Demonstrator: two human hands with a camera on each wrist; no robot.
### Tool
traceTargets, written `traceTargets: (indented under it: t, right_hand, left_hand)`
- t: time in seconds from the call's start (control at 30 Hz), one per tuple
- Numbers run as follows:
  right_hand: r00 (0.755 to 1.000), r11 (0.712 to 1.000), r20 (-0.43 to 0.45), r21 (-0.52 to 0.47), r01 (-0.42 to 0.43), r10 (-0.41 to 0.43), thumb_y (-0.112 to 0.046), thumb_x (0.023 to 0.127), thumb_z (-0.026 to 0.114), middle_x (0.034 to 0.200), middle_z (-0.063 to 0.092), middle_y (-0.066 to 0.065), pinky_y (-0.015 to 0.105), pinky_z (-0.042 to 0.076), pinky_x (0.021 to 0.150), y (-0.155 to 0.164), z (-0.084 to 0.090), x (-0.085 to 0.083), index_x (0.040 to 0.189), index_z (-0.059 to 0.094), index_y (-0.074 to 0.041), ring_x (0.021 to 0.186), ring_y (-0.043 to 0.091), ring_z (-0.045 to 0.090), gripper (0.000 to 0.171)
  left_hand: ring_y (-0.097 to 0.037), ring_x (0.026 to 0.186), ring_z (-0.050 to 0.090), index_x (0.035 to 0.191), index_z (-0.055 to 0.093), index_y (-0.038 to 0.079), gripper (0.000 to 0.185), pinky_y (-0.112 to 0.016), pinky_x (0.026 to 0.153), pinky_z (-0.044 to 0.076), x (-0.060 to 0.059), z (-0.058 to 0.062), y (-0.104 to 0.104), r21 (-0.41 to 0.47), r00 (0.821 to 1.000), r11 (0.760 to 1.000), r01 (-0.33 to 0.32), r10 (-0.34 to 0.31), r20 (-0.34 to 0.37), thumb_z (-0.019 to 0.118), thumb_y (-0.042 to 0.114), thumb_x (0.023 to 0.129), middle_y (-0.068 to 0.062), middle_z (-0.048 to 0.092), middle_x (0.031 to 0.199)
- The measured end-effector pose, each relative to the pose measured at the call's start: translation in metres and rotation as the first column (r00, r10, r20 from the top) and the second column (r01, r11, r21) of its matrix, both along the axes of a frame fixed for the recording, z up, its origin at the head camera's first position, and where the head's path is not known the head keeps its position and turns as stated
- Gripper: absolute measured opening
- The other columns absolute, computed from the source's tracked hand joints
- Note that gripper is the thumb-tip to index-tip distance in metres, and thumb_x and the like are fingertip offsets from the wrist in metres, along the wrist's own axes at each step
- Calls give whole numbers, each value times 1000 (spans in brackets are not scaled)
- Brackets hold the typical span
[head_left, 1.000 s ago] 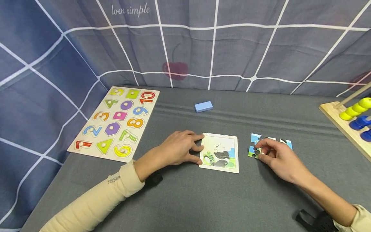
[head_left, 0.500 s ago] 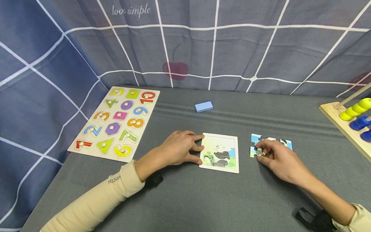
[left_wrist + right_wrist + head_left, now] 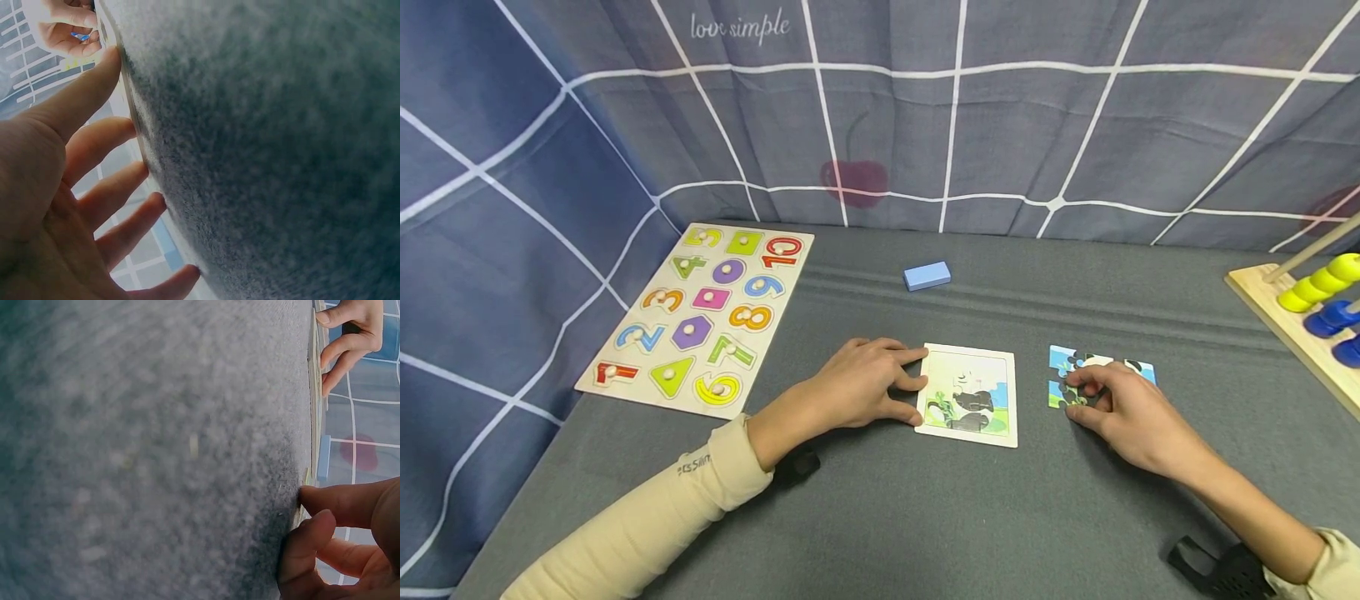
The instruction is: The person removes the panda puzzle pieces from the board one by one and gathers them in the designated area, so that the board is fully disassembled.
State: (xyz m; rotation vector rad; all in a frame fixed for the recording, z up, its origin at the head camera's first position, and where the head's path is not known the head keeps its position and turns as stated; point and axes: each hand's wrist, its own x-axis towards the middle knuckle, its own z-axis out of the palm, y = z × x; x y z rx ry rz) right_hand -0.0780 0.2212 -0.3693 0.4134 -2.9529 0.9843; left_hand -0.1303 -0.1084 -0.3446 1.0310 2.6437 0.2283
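A small wooden puzzle tray (image 3: pixel 970 396) with a panda picture lies on the grey cloth. My left hand (image 3: pixel 880 383) rests flat beside it, its straight fingers (image 3: pixel 94 187) touching the tray's left edge (image 3: pixel 134 125). To the right lies a cluster of loose puzzle pieces (image 3: pixel 1062 360). My right hand (image 3: pixel 1105 396) sits over them, thumb and curled fingers (image 3: pixel 312 537) pinching the lower-left green-and-blue piece (image 3: pixel 1057 395), which lies against the blue piece above it. The hand hides part of the cluster.
A number-and-shape peg board (image 3: pixel 700 312) lies at the left by the checked curtain. A light blue block (image 3: pixel 927 275) sits behind the tray. A wooden abacus (image 3: pixel 1311 321) with yellow and blue beads stands at the right edge.
My right hand has slid the lower-left piece up and slightly right against the blue piece, and the piece now lies flat. The left hand has stayed still.
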Motion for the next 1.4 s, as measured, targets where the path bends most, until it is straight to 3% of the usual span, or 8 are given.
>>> traceTargets:
  t: [0.13, 0.37, 0.57, 0.7, 0.97, 1.27, 1.4]
  right_hand:
    - [1000, 1000, 29, 0, 7, -7, -6, 82, 78, 90, 56, 3, 26, 38, 61, 0, 2, 1, 105, 70, -2, 65, 5, 45, 25]
    - [991, 997, 134, -73, 29, -19, -8, 89, 72, 93, 51, 10, 27, 45, 52, -2, 7, 2, 113, 63, 2, 45, 11, 51, 28]
    - [991, 993, 131, -117, 28, -13, -10, 89, 72, 95, 48, 13, 29, 47, 50, -7, 13, 0, 117, 60, 2, 48, 12, 52, 33]
    - [996, 989, 86, -148, -17, 30, -6, 87, 74, 95, 50, 11, 28, 46, 48, -18, 17, 0, 116, 63, -1, 59, 10, 52, 31]
    - [989, 986, -17, -73, -150, 149, -9, 85, 77, 92, 57, 0, 27, 41, 59, -44, 22, -5, 115, 67, -9, 72, 10, 51, 31]
    - [973, 968, 60, -133, -214, 223, -15, 86, 77, 96, 59, 1, 27, 43, 62, -71, 16, -19, 119, 65, -3, 72, 10, 52, 37]
    - [970, 970, 83, -102, -220, 229, -17, 84, 79, 94, 57, 2, 29, 43, 64, -80, 10, -24, 118, 65, -1, 71, 11, 50, 40]
  left_hand:
    - [-18, 138, 39, 130, 67, 28, 54, -54, 107, 32, 0, 0, 0, -5, 1000, 1000, -8, 8, 8, 73, 53, 83, 8, 41, 153]
    - [-19, 138, 38, 130, 67, 27, 54, -55, 107, 32, -1, 0, 1, -3, 1000, 1000, -7, 8, 12, 73, 53, 83, 8, 41, 153]
    - [-20, 137, 39, 129, 68, 27, 54, -55, 105, 34, -1, 1, 0, 1, 1000, 1000, -7, 7, 8, 74, 53, 82, 7, 42, 153]
    - [-20, 137, 40, 128, 68, 26, 54, -55, 105, 35, -1, 2, 0, 1, 1000, 1000, 1, -1, 9, 74, 53, 82, 7, 42, 152]
    - [-19, 137, 40, 130, 68, 27, 53, -54, 105, 35, -2, 2, 2, -13, 1000, 1000, 10, -10, 14, 72, 53, 83, 7, 41, 153]
    - [-18, 137, 39, 130, 67, 27, 54, -53, 106, 34, -2, 2, 3, -17, 999, 1000, -9, 10, 31, 72, 53, 83, 8, 40, 154]
    - [-18, 138, 39, 131, 66, 27, 55, -53, 106, 34, -2, 2, 2, -18, 999, 1000, -7, 8, 32, 72, 53, 83, 7, 40, 154]
